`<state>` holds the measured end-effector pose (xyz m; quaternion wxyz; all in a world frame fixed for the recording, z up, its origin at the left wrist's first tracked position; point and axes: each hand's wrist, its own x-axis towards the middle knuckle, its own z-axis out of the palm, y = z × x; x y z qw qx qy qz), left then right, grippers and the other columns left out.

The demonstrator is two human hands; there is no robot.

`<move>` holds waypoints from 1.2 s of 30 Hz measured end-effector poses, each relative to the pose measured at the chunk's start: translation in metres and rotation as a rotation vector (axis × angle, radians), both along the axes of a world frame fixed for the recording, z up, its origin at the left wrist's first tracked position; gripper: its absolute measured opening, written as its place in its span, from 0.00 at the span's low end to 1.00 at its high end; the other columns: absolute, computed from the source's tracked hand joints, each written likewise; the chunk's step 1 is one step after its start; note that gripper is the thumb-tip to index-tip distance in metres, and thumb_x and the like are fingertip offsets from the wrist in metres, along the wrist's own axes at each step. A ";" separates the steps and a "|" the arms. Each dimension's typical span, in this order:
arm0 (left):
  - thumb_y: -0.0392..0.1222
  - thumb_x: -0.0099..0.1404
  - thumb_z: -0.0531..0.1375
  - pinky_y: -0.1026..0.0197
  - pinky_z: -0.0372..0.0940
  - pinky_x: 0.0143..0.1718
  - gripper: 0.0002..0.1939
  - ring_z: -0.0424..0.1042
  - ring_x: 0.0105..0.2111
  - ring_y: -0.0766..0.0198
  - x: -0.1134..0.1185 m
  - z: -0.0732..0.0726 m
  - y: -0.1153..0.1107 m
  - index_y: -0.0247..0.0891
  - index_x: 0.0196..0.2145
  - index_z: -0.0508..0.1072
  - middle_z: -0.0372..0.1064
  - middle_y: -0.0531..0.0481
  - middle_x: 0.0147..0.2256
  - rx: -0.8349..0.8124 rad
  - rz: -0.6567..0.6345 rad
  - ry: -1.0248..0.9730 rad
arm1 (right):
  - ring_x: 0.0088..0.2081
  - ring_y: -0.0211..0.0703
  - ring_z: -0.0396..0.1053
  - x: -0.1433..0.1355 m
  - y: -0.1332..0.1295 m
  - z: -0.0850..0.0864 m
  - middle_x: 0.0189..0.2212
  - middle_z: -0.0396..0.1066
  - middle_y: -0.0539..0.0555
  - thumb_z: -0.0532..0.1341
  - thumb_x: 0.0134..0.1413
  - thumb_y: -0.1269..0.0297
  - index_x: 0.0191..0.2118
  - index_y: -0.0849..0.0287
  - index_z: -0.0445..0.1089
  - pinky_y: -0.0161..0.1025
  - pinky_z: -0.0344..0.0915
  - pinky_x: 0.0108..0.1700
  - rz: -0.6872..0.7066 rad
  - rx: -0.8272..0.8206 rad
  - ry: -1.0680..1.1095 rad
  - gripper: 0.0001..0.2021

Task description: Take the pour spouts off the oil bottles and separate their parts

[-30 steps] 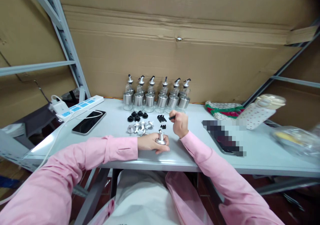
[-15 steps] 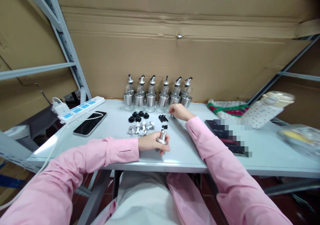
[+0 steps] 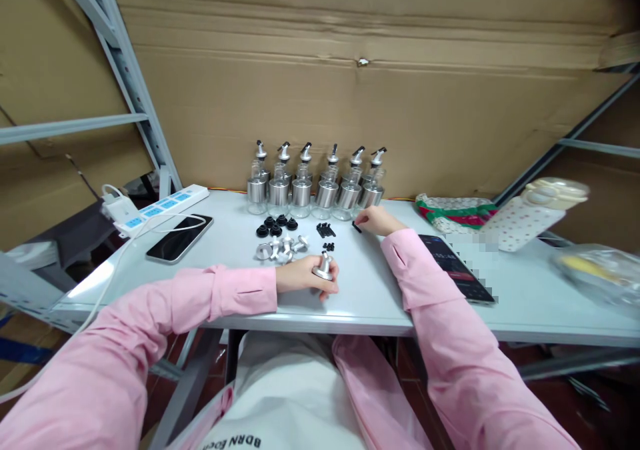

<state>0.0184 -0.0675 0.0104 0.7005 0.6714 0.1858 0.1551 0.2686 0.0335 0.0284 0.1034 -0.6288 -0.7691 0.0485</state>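
My left hand (image 3: 303,275) is closed around a silver bottle pourer spout (image 3: 323,269), its flared base low and its narrow tip pointing up, near the table's front edge. Farther back, my right hand (image 3: 379,222) pinches a small black lever (image 3: 356,227) at its fingertips, just over the table. A cluster of similar black levers (image 3: 325,230) lies to its left, with tiny black pieces (image 3: 329,247) in front. More silver spouts (image 3: 286,247) lie loose beyond my left hand, and several black stoppers (image 3: 275,225) sit behind them.
Glass bottles with steel sleeves (image 3: 301,193) stand in rows at the back, the rear ones topped with spouts. At left are a phone (image 3: 179,240) and a white power strip (image 3: 160,210). Another phone (image 3: 463,270), a dotted bottle (image 3: 525,220) and a plastic bag (image 3: 600,277) are at right.
My right hand has moved a little to the right, away from the black levers, and the lever at its fingertips shows more clearly. My left hand keeps its grip on the spout.
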 end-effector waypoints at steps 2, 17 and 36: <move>0.46 0.47 0.66 0.67 0.54 0.25 0.18 0.64 0.19 0.73 0.000 0.000 0.000 0.35 0.27 0.60 0.64 0.58 0.17 0.007 -0.002 0.003 | 0.28 0.40 0.71 -0.002 -0.001 -0.002 0.23 0.74 0.53 0.58 0.41 0.79 0.28 0.64 0.76 0.31 0.63 0.34 0.012 -0.038 0.001 0.10; 0.49 0.50 0.66 0.67 0.55 0.24 0.19 0.65 0.19 0.72 0.000 -0.004 0.003 0.34 0.29 0.61 0.65 0.56 0.19 0.022 -0.013 -0.014 | 0.42 0.44 0.71 -0.024 0.001 -0.013 0.38 0.75 0.60 0.50 0.47 0.80 0.38 0.65 0.75 0.34 0.62 0.46 0.017 0.060 -0.059 0.18; 0.43 0.43 0.69 0.65 0.58 0.26 0.19 0.67 0.19 0.70 0.000 -0.005 0.004 0.33 0.28 0.64 0.66 0.55 0.22 -0.196 -0.021 -0.129 | 0.27 0.34 0.66 -0.039 -0.009 -0.011 0.26 0.72 0.51 0.61 0.42 0.69 0.32 0.64 0.73 0.32 0.62 0.33 0.272 -0.177 0.784 0.08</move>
